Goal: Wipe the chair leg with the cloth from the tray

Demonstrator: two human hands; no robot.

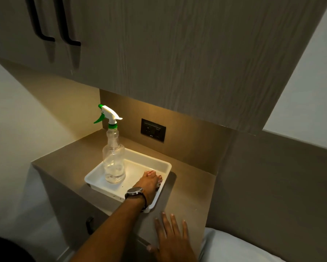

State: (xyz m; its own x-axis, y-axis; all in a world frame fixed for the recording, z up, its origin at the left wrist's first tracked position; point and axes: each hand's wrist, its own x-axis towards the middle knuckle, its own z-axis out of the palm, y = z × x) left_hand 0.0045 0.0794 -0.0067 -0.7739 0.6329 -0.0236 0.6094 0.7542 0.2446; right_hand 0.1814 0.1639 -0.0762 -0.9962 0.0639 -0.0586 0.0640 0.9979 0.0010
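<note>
A white plastic tray [164, 165] sits on the brown bedside counter. My left hand [149, 183], with a dark watch on its wrist, reaches into the tray's right side, fingers curled down on a pale cloth [160, 183]. Only a small edge of the cloth shows beneath the fingers. My right hand [171, 237] rests flat on the counter in front of the tray, fingers spread and holding nothing. No chair or chair leg is in view.
A clear spray bottle [114, 159] with a green and white trigger stands in the tray's left half. A black wall socket [153, 129] is behind the tray. A wood-grain cabinet [177, 53] hangs low overhead. White bedding [234, 246] lies at lower right.
</note>
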